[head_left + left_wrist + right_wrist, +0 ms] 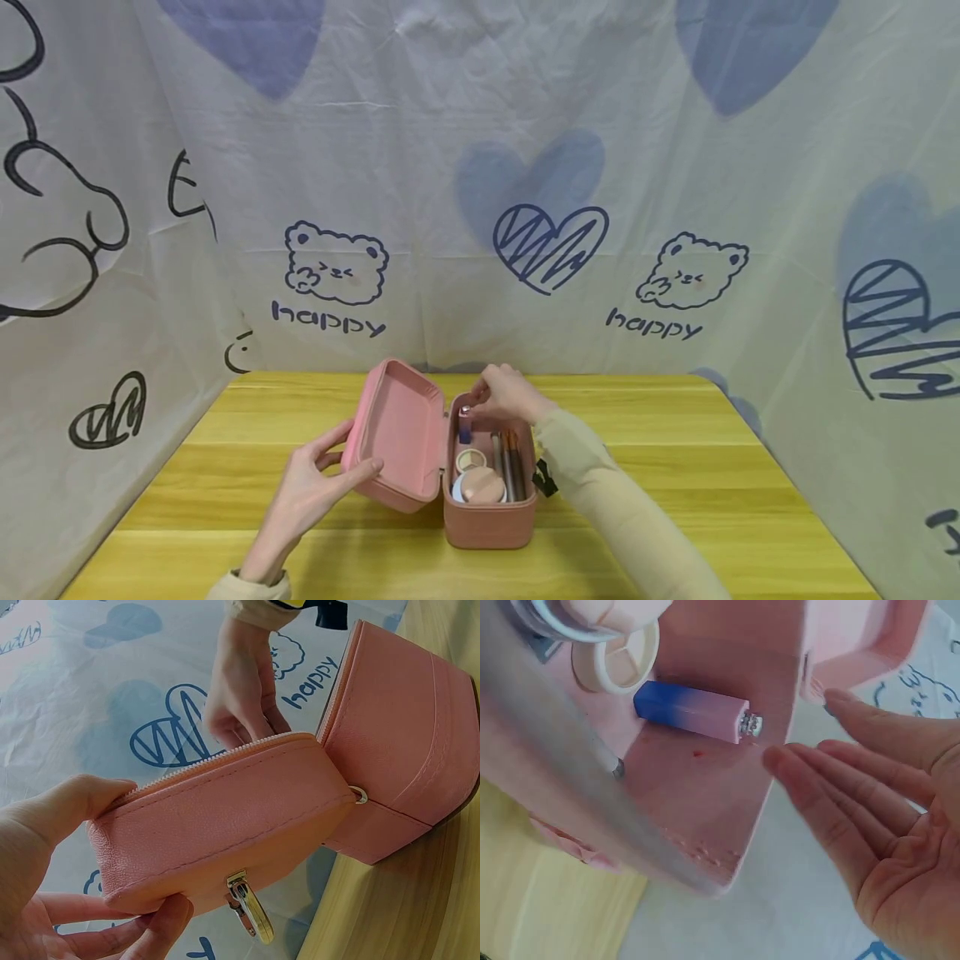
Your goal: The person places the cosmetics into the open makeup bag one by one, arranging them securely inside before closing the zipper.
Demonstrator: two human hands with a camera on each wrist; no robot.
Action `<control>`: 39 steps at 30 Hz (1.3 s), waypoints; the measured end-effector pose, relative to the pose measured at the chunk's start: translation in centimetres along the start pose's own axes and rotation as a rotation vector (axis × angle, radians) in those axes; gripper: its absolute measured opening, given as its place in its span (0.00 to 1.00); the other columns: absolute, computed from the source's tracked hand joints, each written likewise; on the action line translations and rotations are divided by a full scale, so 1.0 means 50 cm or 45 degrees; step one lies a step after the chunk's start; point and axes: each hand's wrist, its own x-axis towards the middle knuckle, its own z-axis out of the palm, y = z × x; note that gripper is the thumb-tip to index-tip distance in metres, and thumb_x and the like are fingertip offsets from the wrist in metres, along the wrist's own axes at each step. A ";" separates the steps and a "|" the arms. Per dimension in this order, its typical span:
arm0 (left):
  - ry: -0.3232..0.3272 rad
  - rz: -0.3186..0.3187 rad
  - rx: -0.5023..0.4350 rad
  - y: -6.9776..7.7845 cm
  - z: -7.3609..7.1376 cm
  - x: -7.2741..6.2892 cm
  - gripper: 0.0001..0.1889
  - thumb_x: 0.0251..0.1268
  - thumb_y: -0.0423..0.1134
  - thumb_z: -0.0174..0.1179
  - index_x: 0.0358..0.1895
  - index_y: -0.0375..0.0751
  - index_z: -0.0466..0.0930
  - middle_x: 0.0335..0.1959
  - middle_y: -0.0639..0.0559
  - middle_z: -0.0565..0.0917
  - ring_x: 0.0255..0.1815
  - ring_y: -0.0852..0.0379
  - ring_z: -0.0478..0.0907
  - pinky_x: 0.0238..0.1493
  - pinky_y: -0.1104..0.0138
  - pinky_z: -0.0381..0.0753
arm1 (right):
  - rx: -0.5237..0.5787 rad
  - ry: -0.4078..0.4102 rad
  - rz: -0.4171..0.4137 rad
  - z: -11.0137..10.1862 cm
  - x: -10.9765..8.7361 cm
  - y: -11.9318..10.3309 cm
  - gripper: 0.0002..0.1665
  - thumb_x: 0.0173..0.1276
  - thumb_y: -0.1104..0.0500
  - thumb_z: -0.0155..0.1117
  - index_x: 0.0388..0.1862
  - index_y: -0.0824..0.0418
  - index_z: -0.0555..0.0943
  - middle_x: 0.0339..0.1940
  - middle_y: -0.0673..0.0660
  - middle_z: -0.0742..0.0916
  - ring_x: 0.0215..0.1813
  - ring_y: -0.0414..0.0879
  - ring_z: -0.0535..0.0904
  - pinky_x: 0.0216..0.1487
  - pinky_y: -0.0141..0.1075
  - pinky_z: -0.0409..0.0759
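Note:
A pink makeup case (489,529) stands on the table with its lid (405,425) swung out to the left. My left hand (311,487) grips the lid's outer end, thumb over the zipper edge and fingers beneath. Over the far end of the case is my right hand (510,392); in the right wrist view its fingers are extended and hold nothing. Close to the fingertips, a blue-to-pink lip gloss tube (690,711) with a silvery end lies inside. Nearer the front are a round contour compact (471,458), a powder puff (483,483) and several makeup brushes (514,471).
The wooden table (675,500) extends around the case. A white cloth (435,167) with hearts and bears hangs behind and at both sides. A gold metal clasp (251,907) dangles from the lid. A small black piece (545,479) shows beside the right sleeve.

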 end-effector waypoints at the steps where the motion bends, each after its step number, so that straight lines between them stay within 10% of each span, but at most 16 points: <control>1: -0.001 0.000 0.002 0.000 0.000 0.000 0.43 0.60 0.46 0.72 0.77 0.38 0.62 0.64 0.35 0.80 0.53 0.55 0.85 0.45 0.72 0.82 | 0.029 0.016 -0.018 -0.002 -0.005 0.003 0.11 0.61 0.61 0.75 0.40 0.67 0.89 0.36 0.59 0.92 0.36 0.47 0.86 0.41 0.36 0.85; 9: -0.006 -0.003 0.006 -0.001 0.000 -0.001 0.43 0.61 0.47 0.71 0.77 0.38 0.62 0.63 0.35 0.81 0.55 0.52 0.84 0.45 0.72 0.82 | 0.405 0.268 -0.037 0.011 -0.052 0.037 0.19 0.70 0.60 0.67 0.57 0.67 0.84 0.55 0.65 0.88 0.56 0.57 0.86 0.59 0.46 0.84; 17: -0.010 0.002 -0.010 -0.005 -0.002 -0.001 0.43 0.61 0.46 0.72 0.77 0.38 0.61 0.68 0.36 0.77 0.57 0.52 0.84 0.44 0.72 0.83 | 0.652 0.816 -0.132 0.047 -0.098 0.075 0.14 0.70 0.64 0.66 0.52 0.68 0.86 0.48 0.65 0.90 0.49 0.53 0.87 0.54 0.37 0.85; 24: 0.000 0.008 -0.011 -0.006 -0.002 0.000 0.43 0.60 0.45 0.72 0.77 0.38 0.62 0.67 0.36 0.78 0.54 0.56 0.84 0.45 0.72 0.82 | 0.712 1.096 -0.102 0.071 -0.133 0.122 0.10 0.67 0.69 0.67 0.46 0.68 0.88 0.39 0.67 0.90 0.38 0.32 0.83 0.43 0.24 0.82; 31: 0.003 0.003 -0.024 -0.007 0.000 -0.002 0.43 0.60 0.45 0.72 0.76 0.38 0.62 0.65 0.35 0.79 0.52 0.58 0.85 0.46 0.72 0.83 | 0.580 1.098 0.150 0.085 -0.176 0.174 0.13 0.65 0.69 0.65 0.47 0.66 0.88 0.32 0.62 0.87 0.31 0.31 0.77 0.35 0.25 0.79; 39: 0.003 -0.003 -0.023 -0.007 -0.001 -0.002 0.43 0.60 0.44 0.72 0.76 0.37 0.62 0.67 0.35 0.78 0.53 0.56 0.84 0.45 0.72 0.83 | 0.407 0.832 0.415 0.090 -0.225 0.236 0.19 0.68 0.64 0.63 0.57 0.68 0.82 0.29 0.60 0.84 0.26 0.38 0.74 0.26 0.29 0.72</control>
